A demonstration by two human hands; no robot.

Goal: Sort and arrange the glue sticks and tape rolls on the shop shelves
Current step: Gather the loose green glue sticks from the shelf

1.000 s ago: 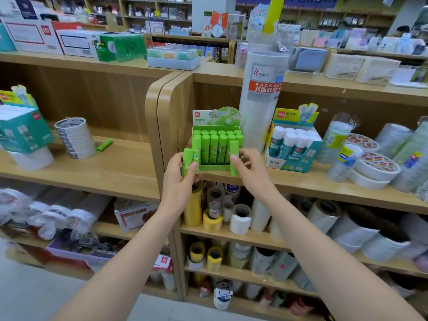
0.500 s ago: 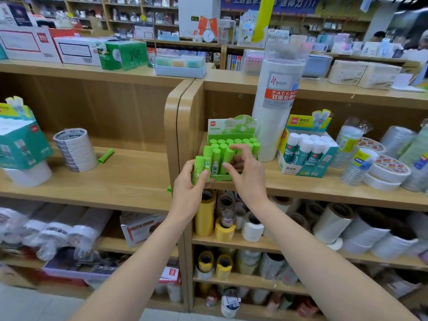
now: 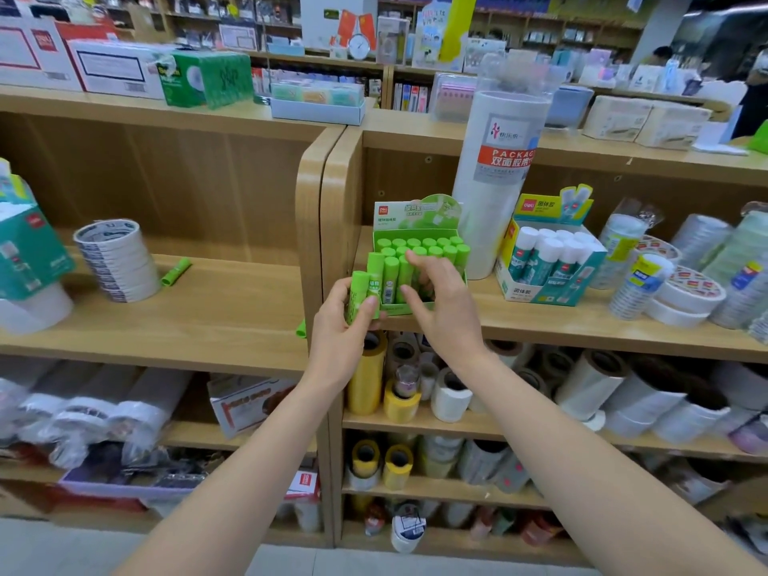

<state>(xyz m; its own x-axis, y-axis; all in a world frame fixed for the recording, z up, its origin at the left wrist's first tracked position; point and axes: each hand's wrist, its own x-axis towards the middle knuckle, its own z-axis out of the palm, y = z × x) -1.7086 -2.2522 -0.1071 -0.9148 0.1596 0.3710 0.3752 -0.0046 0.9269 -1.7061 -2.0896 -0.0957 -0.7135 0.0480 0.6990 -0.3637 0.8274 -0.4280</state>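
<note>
A person's two bare forearms reach toward a pale wooden shop shelf (image 3: 540, 322). The left hand (image 3: 343, 330) curls its fingers and thumb round smooth lime-green glue sticks (image 3: 360, 291), slim cylinders with printed labels; two seem to be in the grip, held upright just in front of the shelf edge. Beside it stands one green cardboard display box (image 3: 401, 310) with a tall printed back card, filled with rows of matching sticks whose round caps show from above. The right hand (image 3: 442, 301) arches over the box's front row, fingertips on the caps and thumb stretched toward the box front; whether it pinches a stick cannot be told.

To the right are one tall plastic-wrapped column of white tape rolls (image 3: 498, 180) and one teal-and-yellow box of white-capped glue sticks (image 3: 548, 259). On the left shelf bay lie one loose green glue stick (image 3: 176, 271) and one leaning stack of flat white tape rolls (image 3: 116, 259). The shelf below holds glossy yellow tape rolls (image 3: 368, 380) among white ones.
</note>
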